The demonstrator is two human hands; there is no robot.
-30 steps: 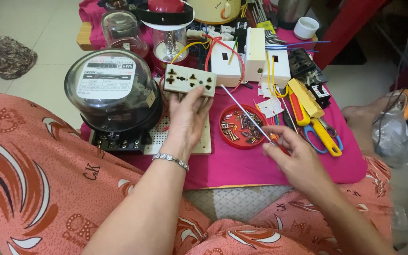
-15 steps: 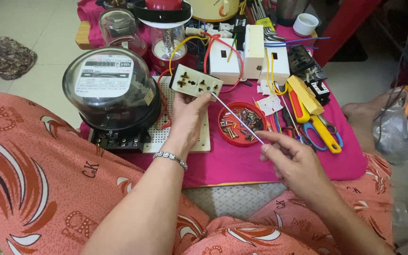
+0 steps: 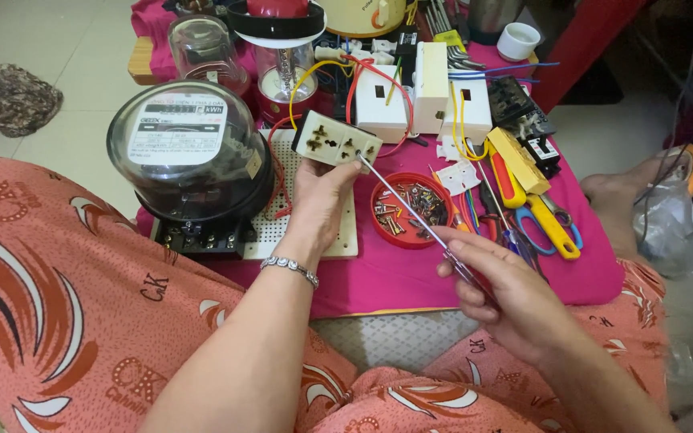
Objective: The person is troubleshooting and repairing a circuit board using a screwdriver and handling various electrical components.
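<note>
Left grip (image 3: 318, 196) closed around cream socket plate (image 3: 336, 140), right grip (image 3: 507, 293) closed on screwdriver (image 3: 411, 210) tipped against plate's right end, above pink-clothed table (image 3: 411, 277) on pale tiled floor (image 3: 58, 48), red screw dish (image 3: 409, 210) just right.

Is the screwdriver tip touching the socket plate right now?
Touching. The head view shows the screwdriver tip meeting the lower right edge of the socket plate, no gap visible.

Pale tiled floor (image 3: 58, 48), daylight

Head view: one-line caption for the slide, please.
Left hand holds a cream socket plate while the right hand touches a screwdriver tip to it, above a red screw dish.
</note>
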